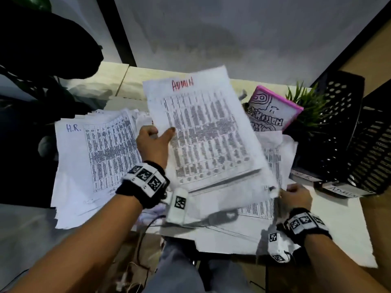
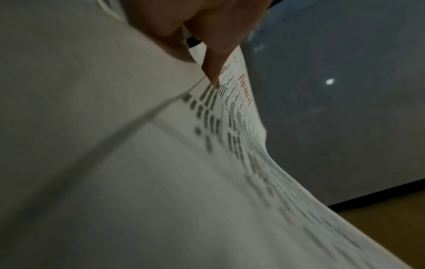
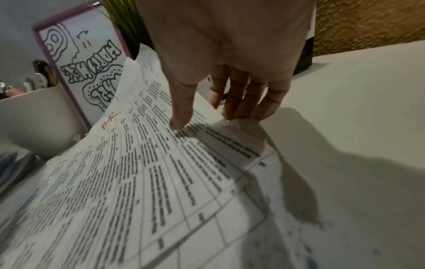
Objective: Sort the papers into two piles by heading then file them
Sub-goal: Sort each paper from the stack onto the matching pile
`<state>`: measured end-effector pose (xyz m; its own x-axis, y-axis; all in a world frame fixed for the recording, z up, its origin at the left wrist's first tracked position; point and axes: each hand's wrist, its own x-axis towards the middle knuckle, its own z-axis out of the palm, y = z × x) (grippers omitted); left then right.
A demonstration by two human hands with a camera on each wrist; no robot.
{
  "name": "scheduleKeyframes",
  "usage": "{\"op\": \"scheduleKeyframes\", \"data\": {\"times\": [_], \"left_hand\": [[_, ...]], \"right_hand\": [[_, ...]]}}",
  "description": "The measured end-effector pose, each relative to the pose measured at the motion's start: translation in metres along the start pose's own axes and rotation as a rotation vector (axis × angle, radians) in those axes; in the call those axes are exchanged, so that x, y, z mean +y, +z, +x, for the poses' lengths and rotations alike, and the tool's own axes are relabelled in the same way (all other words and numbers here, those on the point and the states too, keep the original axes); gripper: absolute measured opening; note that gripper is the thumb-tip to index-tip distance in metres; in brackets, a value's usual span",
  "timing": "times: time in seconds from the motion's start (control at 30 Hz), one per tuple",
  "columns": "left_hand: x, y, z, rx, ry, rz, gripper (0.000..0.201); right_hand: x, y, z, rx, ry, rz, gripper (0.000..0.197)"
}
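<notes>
My left hand (image 1: 159, 134) holds up a printed sheet headed ADMIN (image 1: 209, 127) in red, thumb on its face and fingers behind its left edge. In the left wrist view the left hand (image 2: 200, 71) pinches that ADMIN sheet (image 2: 241, 112). A pile headed H.R. (image 1: 95, 157) lies on the desk at the left. My right hand (image 1: 294, 195) grips the near corner of a sheet on the unsorted pile (image 1: 273, 166). In the right wrist view the right hand (image 3: 210, 120) has its thumb on top and its fingers under a sheet headed H.R. (image 3: 138, 163).
Two black perforated file trays (image 1: 349, 134) stand at the right, with H.R. and ADMIN labels (image 1: 342, 192) on their fronts. A pink-framed drawing (image 1: 273, 108) and a small green plant (image 1: 306, 102) stand behind the papers. A dark chair (image 1: 42, 49) sits at the far left.
</notes>
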<state>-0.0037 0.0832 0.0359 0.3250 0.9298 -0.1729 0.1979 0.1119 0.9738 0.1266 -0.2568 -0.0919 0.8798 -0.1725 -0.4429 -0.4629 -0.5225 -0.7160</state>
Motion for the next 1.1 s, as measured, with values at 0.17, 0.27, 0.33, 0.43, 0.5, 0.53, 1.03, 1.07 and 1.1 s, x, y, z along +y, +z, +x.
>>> {"op": "scheduleKeyframes", "data": {"times": [0.17,0.27,0.33,0.43,0.5,0.53,1.03,1.07,1.1], "left_hand": [[-0.042,-0.03,0.029,-0.027,0.033,0.282,0.019],[-0.059,-0.036,0.041,-0.103,0.01,0.414,0.029],[-0.064,-0.038,0.047,-0.186,0.014,0.549,0.036],[-0.064,-0.041,0.052,-0.25,0.011,0.635,0.041],[-0.062,-0.039,0.048,-0.242,0.021,0.611,0.043],[-0.059,-0.036,0.044,-0.235,0.031,0.579,0.043],[-0.059,0.057,-0.085,-0.787,-0.147,0.306,0.059],[-0.06,0.06,-0.086,-0.794,-0.152,0.291,0.066],[-0.062,0.062,-0.086,-0.781,-0.143,0.295,0.072]], "right_hand": [[-0.014,-0.009,-0.016,0.067,-0.059,-0.17,0.028],[-0.016,-0.012,-0.021,0.119,-0.076,-0.25,0.023],[-0.018,-0.017,-0.024,0.129,-0.112,-0.242,0.019],[-0.015,-0.023,-0.024,0.147,-0.182,-0.27,0.012],[-0.014,-0.028,-0.026,0.17,-0.236,-0.282,0.012],[-0.014,-0.031,-0.027,0.176,-0.262,-0.274,0.011],[-0.033,-0.057,-0.072,-0.038,-0.129,0.52,0.022],[-0.033,-0.057,-0.071,-0.059,-0.095,0.554,0.023],[-0.034,-0.057,-0.069,-0.079,-0.064,0.581,0.025]]}}
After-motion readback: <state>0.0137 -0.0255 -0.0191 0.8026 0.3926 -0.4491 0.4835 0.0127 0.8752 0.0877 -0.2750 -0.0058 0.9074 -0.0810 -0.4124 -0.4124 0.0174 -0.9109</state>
